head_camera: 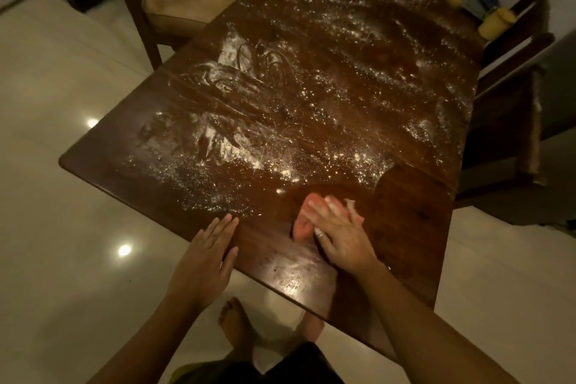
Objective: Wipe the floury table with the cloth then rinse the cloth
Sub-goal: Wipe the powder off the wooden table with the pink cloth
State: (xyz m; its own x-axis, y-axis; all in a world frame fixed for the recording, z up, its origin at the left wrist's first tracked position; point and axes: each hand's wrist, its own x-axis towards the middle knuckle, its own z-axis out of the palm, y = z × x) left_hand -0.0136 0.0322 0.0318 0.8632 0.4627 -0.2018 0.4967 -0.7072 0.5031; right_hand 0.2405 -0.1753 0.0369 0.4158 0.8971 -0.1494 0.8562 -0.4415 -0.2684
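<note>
Pressing flat-fingered at lower centre, the right hand (339, 235) pins a soft, limp cloth (303, 223), likely best gathered at its middle, while the open left hand (205, 256) braces the table (411, 227).

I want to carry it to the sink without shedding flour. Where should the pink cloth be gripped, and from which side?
Probably from above, gathering its exposed left edge inward. The cloth lies flattened on the table under the right hand, and only its left part shows free. Fingers curling in there would likely fold any picked-up flour inside.
</note>
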